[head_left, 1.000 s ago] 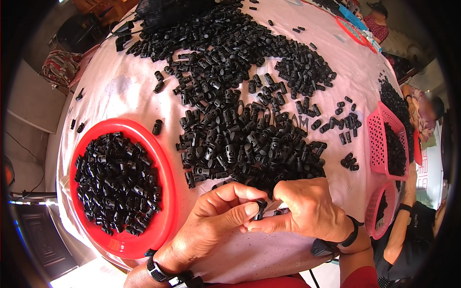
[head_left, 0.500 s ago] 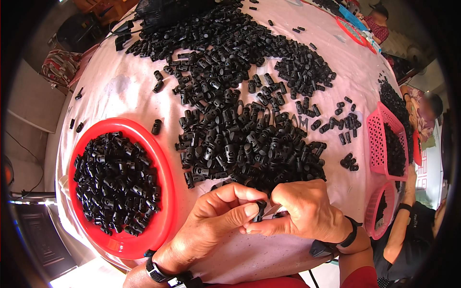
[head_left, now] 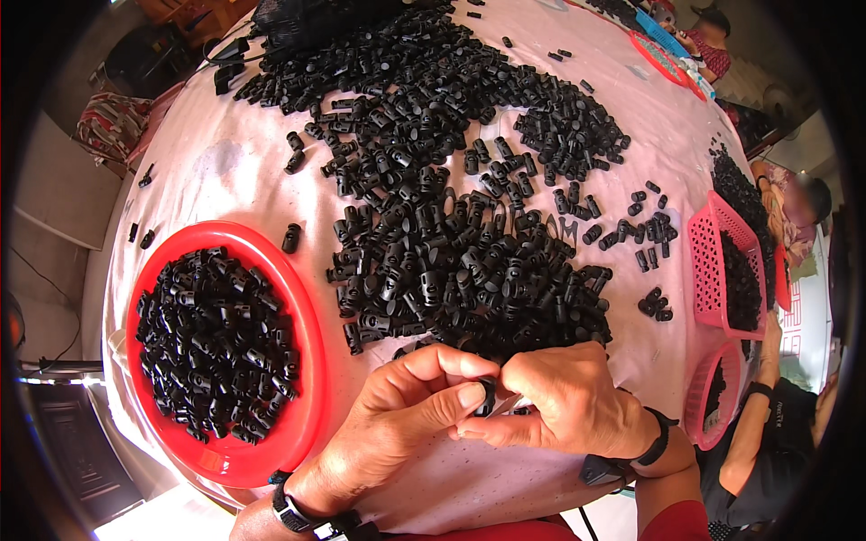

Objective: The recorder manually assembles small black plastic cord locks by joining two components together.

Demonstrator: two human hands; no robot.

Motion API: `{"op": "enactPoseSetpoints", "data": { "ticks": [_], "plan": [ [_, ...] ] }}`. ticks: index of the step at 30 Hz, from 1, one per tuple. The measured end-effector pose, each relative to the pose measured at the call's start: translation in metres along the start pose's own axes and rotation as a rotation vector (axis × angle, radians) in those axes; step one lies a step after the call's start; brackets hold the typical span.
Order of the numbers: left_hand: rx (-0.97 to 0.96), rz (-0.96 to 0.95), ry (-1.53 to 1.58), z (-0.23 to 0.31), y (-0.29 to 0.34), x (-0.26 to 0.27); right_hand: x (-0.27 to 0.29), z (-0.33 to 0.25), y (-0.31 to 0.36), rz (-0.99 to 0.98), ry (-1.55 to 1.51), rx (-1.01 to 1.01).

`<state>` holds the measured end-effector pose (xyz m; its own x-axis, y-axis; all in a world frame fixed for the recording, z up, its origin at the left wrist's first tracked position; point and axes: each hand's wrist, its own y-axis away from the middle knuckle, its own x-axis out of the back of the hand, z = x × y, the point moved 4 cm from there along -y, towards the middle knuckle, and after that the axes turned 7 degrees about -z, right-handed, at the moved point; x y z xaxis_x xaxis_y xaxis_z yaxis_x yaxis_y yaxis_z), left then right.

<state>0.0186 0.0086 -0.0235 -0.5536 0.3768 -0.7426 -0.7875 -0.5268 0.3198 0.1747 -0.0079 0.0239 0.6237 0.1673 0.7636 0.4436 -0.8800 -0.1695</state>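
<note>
Being pinched by left hand (head_left: 404,417) fingers: small black cylindrical plastic piece (head_left: 488,395). Right hand (head_left: 577,401) finger grip can't be told.

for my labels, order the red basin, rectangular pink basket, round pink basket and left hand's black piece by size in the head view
1. Red basin
2. Rectangular pink basket
3. Round pink basket
4. Black piece in the left hand, partly hidden
</note>
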Motion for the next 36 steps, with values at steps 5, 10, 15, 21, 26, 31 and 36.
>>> {"op": "enactPoseSetpoints", "data": {
  "ticks": [5,10,15,21,26,31,36],
  "plan": [
    [-0.004,0.005,0.002,0.002,-0.001,-0.003,0.002,-0.002,-0.001,0.033,-0.036,0.012],
    [0.000,0.017,-0.029,0.002,0.000,-0.002,0.004,-0.002,-0.001,0.022,-0.031,0.032],
    [-0.018,0.007,-0.015,0.002,0.000,-0.002,0.002,-0.001,0.001,0.026,-0.034,0.028],
    [-0.003,0.017,0.012,0.004,0.000,-0.003,0.002,0.000,0.002,0.028,-0.048,0.037],
    [0.021,0.016,0.003,0.004,-0.002,-0.002,0.002,0.003,0.005,0.023,-0.039,0.021],
    [-0.034,-0.035,0.010,0.004,0.001,-0.001,0.006,-0.003,0.000,-0.015,-0.055,0.055],
    [-0.013,-0.013,-0.015,0.006,-0.001,-0.001,0.006,0.002,0.005,-0.018,-0.086,-0.007]
  ]
}}
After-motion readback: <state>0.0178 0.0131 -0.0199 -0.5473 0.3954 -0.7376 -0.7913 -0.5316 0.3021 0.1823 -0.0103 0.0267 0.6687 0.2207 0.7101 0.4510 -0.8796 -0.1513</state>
